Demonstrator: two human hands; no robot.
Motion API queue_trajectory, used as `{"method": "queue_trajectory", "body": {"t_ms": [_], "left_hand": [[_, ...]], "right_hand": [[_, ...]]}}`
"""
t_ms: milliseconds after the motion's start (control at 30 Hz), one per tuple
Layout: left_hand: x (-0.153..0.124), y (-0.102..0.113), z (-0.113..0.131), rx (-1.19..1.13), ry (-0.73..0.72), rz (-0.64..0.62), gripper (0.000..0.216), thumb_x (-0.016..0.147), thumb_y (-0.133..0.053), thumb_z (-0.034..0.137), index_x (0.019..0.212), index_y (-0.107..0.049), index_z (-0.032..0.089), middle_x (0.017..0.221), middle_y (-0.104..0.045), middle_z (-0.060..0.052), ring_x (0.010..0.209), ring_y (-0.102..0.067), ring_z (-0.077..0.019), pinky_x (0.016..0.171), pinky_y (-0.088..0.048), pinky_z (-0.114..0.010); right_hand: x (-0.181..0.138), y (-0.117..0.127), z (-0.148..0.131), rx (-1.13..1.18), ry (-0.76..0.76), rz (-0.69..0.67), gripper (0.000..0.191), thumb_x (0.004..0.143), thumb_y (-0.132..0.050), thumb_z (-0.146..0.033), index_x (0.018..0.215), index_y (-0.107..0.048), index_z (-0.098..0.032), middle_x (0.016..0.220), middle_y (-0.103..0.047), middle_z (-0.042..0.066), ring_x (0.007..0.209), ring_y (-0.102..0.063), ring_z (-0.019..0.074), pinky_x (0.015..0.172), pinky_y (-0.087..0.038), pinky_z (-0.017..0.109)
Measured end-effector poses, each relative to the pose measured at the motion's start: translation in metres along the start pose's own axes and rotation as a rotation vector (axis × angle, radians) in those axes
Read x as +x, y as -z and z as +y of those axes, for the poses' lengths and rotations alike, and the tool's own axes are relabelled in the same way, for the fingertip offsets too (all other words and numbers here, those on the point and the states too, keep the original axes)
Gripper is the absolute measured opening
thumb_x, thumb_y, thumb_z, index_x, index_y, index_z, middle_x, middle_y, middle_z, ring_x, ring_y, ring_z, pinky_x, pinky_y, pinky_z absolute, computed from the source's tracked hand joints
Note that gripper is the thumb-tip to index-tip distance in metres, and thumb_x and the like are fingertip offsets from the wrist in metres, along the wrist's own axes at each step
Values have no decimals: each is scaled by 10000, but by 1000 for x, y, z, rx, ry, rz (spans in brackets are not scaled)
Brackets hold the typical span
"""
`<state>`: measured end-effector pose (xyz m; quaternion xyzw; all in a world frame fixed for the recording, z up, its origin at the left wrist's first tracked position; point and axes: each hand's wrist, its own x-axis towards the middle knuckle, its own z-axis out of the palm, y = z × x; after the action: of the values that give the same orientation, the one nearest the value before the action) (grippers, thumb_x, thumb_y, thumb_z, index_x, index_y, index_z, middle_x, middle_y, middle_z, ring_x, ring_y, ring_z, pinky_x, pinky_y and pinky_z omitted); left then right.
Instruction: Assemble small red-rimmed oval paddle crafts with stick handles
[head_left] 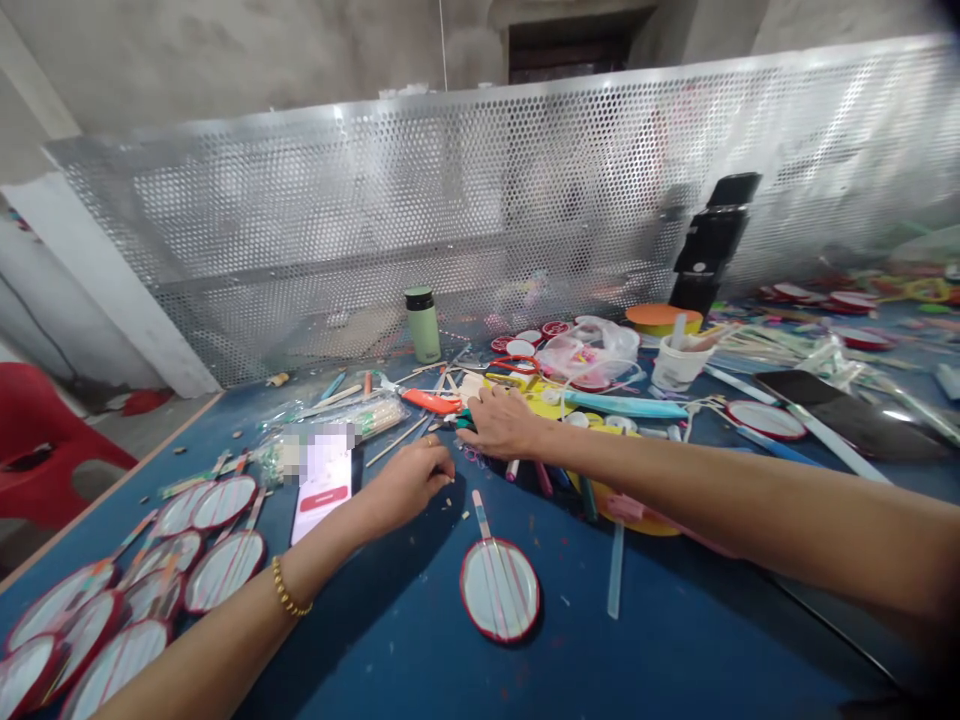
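Note:
My right hand reaches into the clutter at the middle of the table. Its fingers bend down between a pale flat piece and a small green item; whatever they grip is hidden. Just left of it lies an orange-handled tool. My left hand hovers over the blue table with curled fingers and nothing visible in them. In front of me lies one round, white, red-rimmed paddle with a stick handle, untouched by either hand.
Several similar paddles overlap at the left. A lit phone lies beside my left forearm. Behind stand a green bottle and a perforated metal screen. A white cup, a dark phone and loose strips fill the right.

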<state>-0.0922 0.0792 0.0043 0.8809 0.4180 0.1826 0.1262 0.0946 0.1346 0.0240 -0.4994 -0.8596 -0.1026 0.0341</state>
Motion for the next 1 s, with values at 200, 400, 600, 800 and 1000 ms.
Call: {"method": "queue_trajectory", "body": {"t_ms": [200,400,600,800,1000], "left_hand": [[-3,-1,5,-120,113,37,138,818,-470,112,772,-593,151,847,-598,-60,805,-546,-173,741,-409,-288],[-11,12,27,-758,348,1,110,802,-547,252,788,-557,143,636,-491,32,536,-419,-86,522,-297,-226],[-19,23,60,-1087,396,11,197,763,-643,294,721,-538,133,618,-470,40,539,-398,-63,525,-293,-210],[-23,25,74,-1063,402,12,168,800,-611,294,771,-570,134,638,-491,33,555,-415,-72,534,-313,-211],[-29,25,73,-659,382,22,204,883,-476,328,766,-533,170,644,-490,33,561,-432,-96,534,-333,-221]], "right_hand": [[-16,35,-3,87,117,196,413,877,-503,-453,1077,-595,-103,1107,-584,173,1049,-510,304,889,-368,425],[-69,58,-11,468,419,384,152,901,-491,-128,938,-638,-139,864,-640,73,830,-566,161,749,-422,281],[-88,40,-21,439,534,441,166,915,-447,-91,892,-609,-119,851,-606,90,814,-529,163,709,-438,279],[-100,44,-20,392,527,410,167,909,-434,-59,902,-593,-111,864,-582,88,799,-499,169,709,-423,291],[-115,49,-15,656,338,410,146,925,-479,-166,840,-595,-139,799,-577,38,713,-497,130,650,-403,262]]}}
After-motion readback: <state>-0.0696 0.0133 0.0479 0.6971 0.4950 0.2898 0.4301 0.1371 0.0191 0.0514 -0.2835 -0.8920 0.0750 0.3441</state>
